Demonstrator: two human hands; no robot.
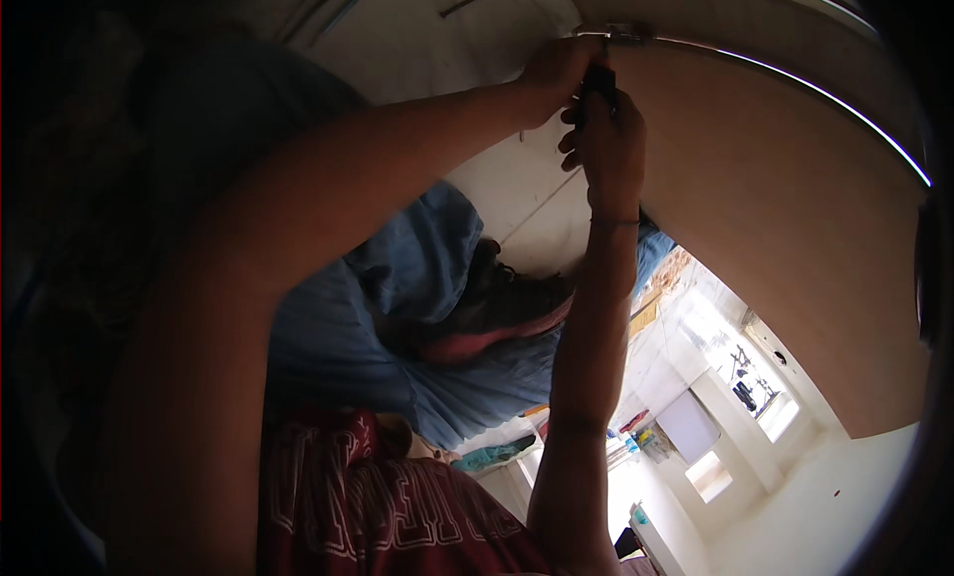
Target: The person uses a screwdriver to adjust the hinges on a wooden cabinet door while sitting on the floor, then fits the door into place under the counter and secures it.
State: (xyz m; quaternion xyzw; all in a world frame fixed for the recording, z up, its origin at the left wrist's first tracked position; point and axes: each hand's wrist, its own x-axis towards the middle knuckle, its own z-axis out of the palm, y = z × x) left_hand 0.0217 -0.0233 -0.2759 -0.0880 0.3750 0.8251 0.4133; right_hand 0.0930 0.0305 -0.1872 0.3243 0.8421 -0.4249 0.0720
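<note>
My right hand (612, 144) grips a dark-handled tool (598, 79), like a screwdriver, held upright against a small metal fitting (623, 31) at the top edge of a brown board (755, 198). My left hand (552, 79) is closed at the tool's upper end, just below the fitting; what its fingertips hold is hidden. The board stretches away to the right, with a thin bright gap along its curved-looking upper edge.
My jeans (397, 367) and a dark shoe with red trim (497, 323) lie below my hands. A pale surface (527, 198) with short dark rods or marks is behind them. A bright room with white walls (805, 487) shows at lower right.
</note>
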